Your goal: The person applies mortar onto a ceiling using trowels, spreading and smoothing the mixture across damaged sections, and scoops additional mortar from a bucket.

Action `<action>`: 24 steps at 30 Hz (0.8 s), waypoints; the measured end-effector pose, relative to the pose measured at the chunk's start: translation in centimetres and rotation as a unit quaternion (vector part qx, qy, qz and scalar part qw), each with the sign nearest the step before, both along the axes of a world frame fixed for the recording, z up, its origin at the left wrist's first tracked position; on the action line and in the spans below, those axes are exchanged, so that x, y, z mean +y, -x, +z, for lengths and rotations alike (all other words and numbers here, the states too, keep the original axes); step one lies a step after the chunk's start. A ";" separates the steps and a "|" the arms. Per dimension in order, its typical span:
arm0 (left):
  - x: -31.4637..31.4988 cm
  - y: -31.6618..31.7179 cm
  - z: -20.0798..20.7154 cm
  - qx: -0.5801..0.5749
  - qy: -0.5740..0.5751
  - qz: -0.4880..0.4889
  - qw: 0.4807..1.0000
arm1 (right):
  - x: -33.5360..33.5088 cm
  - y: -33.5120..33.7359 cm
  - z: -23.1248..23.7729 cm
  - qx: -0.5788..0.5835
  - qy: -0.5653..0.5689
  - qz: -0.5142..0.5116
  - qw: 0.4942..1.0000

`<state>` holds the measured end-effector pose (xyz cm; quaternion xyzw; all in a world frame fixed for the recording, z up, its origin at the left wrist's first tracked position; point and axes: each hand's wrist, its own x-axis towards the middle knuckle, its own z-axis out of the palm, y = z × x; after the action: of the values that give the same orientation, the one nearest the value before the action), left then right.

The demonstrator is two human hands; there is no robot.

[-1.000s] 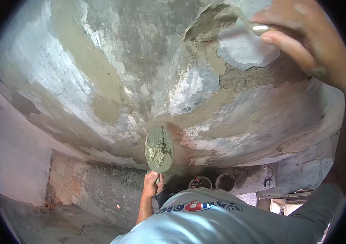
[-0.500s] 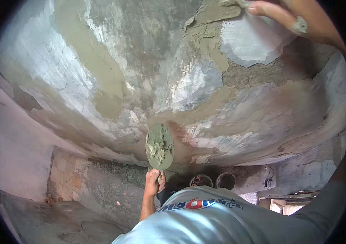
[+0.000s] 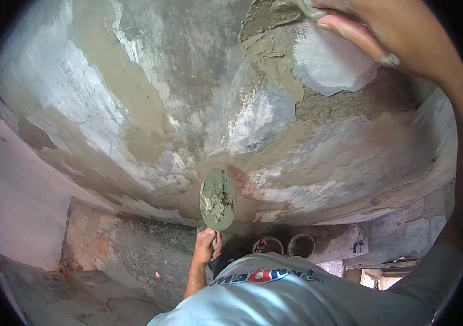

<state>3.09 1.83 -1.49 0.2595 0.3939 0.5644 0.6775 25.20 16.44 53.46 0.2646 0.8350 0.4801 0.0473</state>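
Observation:
My left hand (image 3: pixel 207 245) is closed round the lower end of an oval plate (image 3: pixel 208 211) that carries a lump of wet grey-green mortar (image 3: pixel 219 205). The plate is held low, in front of the wall (image 3: pixel 193 65). At the upper right my right hand (image 3: pixel 367 30) grips a trowel whose blade (image 3: pixel 266 24) is coated in mortar and lies against the wall or very close to it. The top edge of the picture cuts off part of the handle and fingers. A strip of fresh mortar (image 3: pixel 275 68) runs down the wall below the blade.
Bare rough patches (image 3: pixel 334 105) show between smooth whitish plaster (image 3: pixel 329 60). Two round buckets (image 3: pixel 301 246) stand on the floor below, beyond my shirt. A grey board or slab (image 3: pixel 68 299) lies at lower left, near tiles (image 3: pixel 85 233). A dark cable (image 3: pixel 358 244) hangs at right.
My right hand and the trowel have shifted slightly left and down along the wall. The oval plate in my left hand has moved a little right and down.

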 end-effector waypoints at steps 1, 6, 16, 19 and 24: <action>0.0 0.0 0.2 0.008 0.006 -0.003 1.000 | 0.2 0.1 -0.1 -0.002 0.003 0.001 1.000; 0.0 -0.1 1.0 0.023 0.012 -0.004 1.000 | 0.1 0.7 0.0 0.003 0.060 -0.012 0.998; 0.7 0.1 0.3 0.023 0.023 -0.017 0.999 | -1.6 3.2 1.7 0.006 0.112 -0.189 0.976; 0.0 0.4 0.0 0.024 0.018 -0.003 1.000 | 2.1 -4.2 0.4 0.068 0.144 -0.127 0.979; 0.1 0.5 0.3 0.013 0.015 0.002 1.000 | 0.2 4.7 -2.9 0.223 0.204 -0.019 0.953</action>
<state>2.56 1.94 -1.14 0.2559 0.4119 0.5561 0.6750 20.46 16.63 50.61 0.3653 0.8993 0.2274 -0.0783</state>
